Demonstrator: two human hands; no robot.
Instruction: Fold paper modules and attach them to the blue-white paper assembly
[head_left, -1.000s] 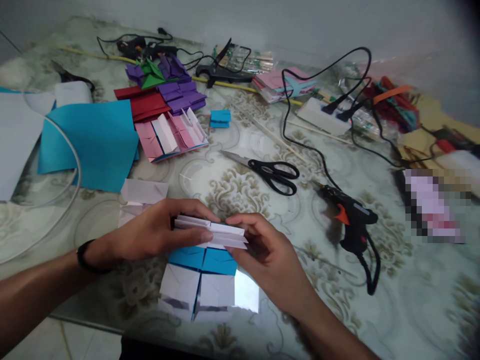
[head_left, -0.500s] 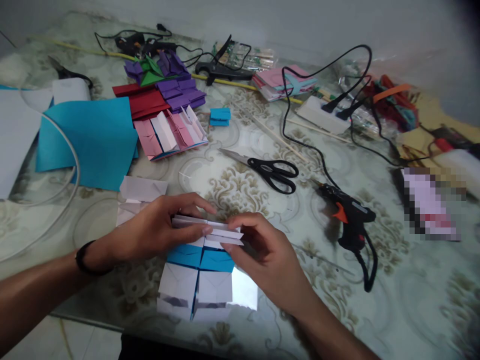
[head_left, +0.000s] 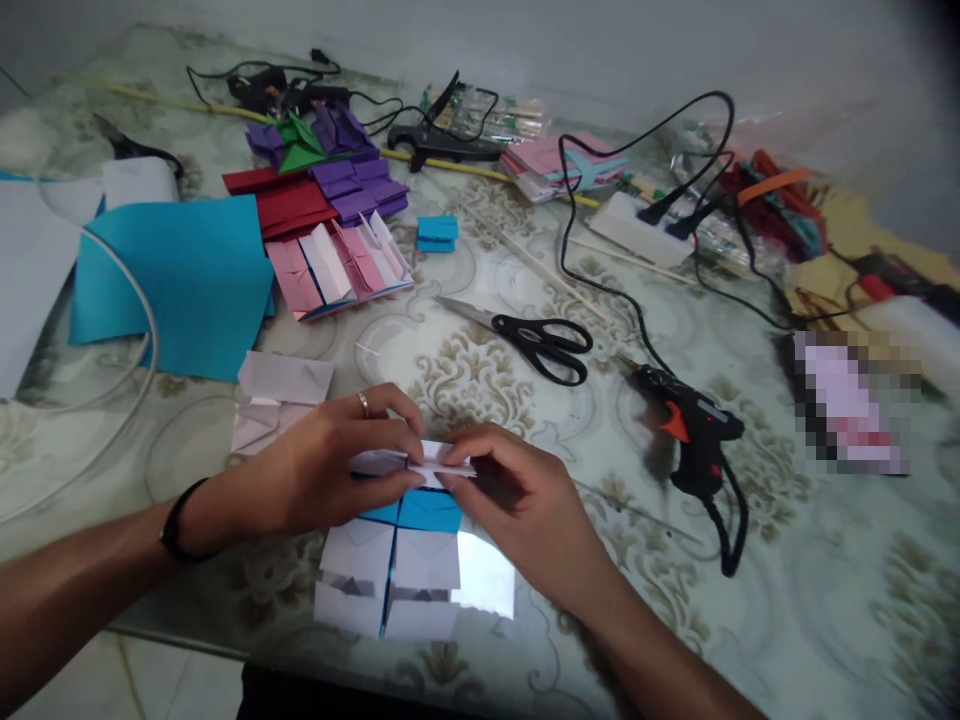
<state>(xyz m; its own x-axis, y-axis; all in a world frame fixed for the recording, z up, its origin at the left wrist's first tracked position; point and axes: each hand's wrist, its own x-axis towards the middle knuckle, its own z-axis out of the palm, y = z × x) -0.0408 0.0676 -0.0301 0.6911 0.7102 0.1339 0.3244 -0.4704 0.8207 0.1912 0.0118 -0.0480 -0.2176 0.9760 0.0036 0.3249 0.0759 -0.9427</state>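
Observation:
A folded paper piece [head_left: 390, 575] in white and blue, made of several joined squares, lies flat on the table in front of me. At its far end my left hand [head_left: 352, 450] and my right hand [head_left: 517, 490] both pinch a raised white flap. The fingertips of the two hands almost meet there and partly hide the fold. My left hand wears a ring and a dark wristband. Just behind my left forearm lies a separate white folded paper [head_left: 281, 390].
Black-handled scissors [head_left: 536, 340] lie beyond my hands. To the right is a black glue gun [head_left: 694, 425] with its cord. Blue paper sheets [head_left: 172, 280] lie at left. Farther back are pink and white folded papers [head_left: 337, 270] and a power strip [head_left: 641, 225].
The fingers of both hands have drawn closer together over the white flap and now press its folds together. The near part of the paper piece stays in place.

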